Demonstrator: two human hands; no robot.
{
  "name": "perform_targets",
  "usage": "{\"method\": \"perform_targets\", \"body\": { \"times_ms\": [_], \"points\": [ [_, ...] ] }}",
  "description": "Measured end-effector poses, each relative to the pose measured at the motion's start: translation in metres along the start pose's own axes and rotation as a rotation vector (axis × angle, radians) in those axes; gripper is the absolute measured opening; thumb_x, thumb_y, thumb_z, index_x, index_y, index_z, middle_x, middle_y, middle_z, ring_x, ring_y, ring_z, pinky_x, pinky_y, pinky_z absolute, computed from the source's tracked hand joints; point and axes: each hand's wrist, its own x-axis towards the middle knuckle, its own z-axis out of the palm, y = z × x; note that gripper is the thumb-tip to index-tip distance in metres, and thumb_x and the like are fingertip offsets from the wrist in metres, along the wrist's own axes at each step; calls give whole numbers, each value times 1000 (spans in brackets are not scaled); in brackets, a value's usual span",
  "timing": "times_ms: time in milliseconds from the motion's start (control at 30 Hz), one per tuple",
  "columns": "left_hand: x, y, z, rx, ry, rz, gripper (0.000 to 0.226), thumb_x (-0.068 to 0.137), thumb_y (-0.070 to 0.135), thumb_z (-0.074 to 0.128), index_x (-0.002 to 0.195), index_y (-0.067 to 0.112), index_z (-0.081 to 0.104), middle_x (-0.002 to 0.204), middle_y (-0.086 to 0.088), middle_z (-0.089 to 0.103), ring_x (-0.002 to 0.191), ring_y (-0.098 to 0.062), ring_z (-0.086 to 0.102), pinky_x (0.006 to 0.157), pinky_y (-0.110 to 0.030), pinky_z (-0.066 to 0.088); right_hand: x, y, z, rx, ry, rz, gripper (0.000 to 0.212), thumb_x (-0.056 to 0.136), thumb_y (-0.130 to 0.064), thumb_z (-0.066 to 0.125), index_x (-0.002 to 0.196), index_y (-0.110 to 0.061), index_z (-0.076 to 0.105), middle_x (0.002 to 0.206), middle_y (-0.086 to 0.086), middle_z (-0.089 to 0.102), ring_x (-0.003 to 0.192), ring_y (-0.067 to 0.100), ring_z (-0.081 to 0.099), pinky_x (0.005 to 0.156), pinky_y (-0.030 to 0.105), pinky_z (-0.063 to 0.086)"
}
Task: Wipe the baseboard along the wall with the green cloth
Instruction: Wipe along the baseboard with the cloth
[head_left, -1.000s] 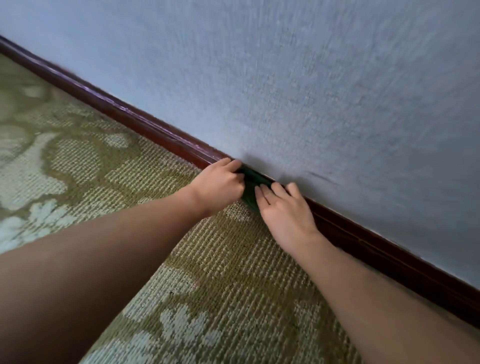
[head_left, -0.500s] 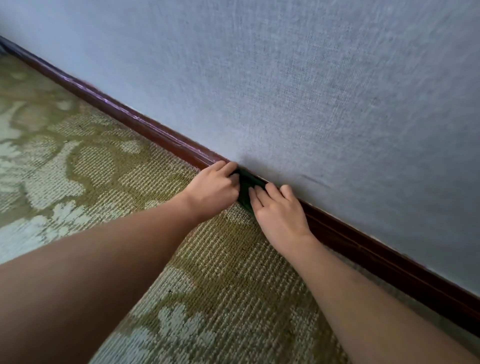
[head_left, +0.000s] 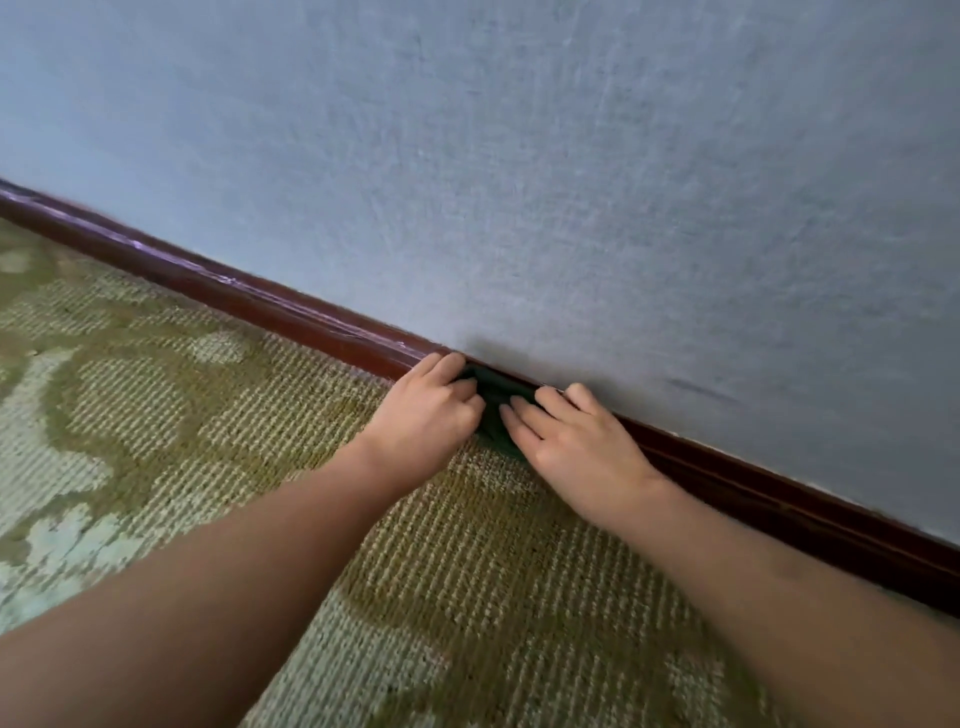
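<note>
A dark green cloth (head_left: 493, 400) is bunched against the dark red-brown baseboard (head_left: 291, 314), which runs diagonally from upper left to lower right under the wall. My left hand (head_left: 423, 410) grips the cloth's left side with curled fingers, its index finger on the baseboard. My right hand (head_left: 571, 441) lies with straight fingers pressing the cloth's right side against the baseboard. Both hands hide most of the cloth.
A pale blue-grey textured wall (head_left: 571, 182) fills the upper part of the view, with a dark scuff mark (head_left: 698, 389) to the right of my hands. Green and cream patterned carpet (head_left: 156, 415) covers the floor up to the baseboard.
Both hands stay together on the cloth at the baseboard. The view has shifted a little, so more baseboard shows to the left. The grip looks the same.
</note>
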Motion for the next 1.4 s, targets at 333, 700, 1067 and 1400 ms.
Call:
{"method": "perform_targets", "body": {
  "times_ms": [333, 700, 1067, 1400],
  "points": [
    [-5, -9, 23, -163, 263, 20, 24, 73, 3, 44, 63, 2, 66, 66, -11, 57, 65, -27, 56, 64, -32, 30, 6, -2, -15, 41, -76, 28, 42, 64, -20, 77, 105, -11, 70, 102, 1, 70, 85, 18, 64, 73, 26, 45],
    [-19, -23, 17, -165, 260, 86, 24, 72, 6, 50, 80, 3, 73, 79, -8, 66, 72, -27, 60, 67, -32, 38, 14, -17, -42, -53, -116, 153, 40, 68, -7, 75, 107, -3, 68, 105, 10, 69, 86, 26, 63, 71, 33, 26],
    [-14, -29, 19, -90, 180, 99, 37, 50, 11, 83, 85, 6, 74, 77, -2, 67, 74, -24, 59, 65, -30, 42, 10, -28, -29, 1, -279, 301, 50, 74, -9, 71, 123, -8, 58, 122, 6, 61, 98, 22, 59, 76, 32, 24],
    [-6, -26, 7, -104, 91, 72, 15, 47, 8, 79, 55, 13, 67, 61, 0, 60, 66, -24, 58, 58, -25, 44, 20, -33, -11, 322, -41, 418, 55, 46, 8, 80, 100, -2, 70, 97, 9, 71, 79, 28, 62, 71, 32, 45]
  ]
}}
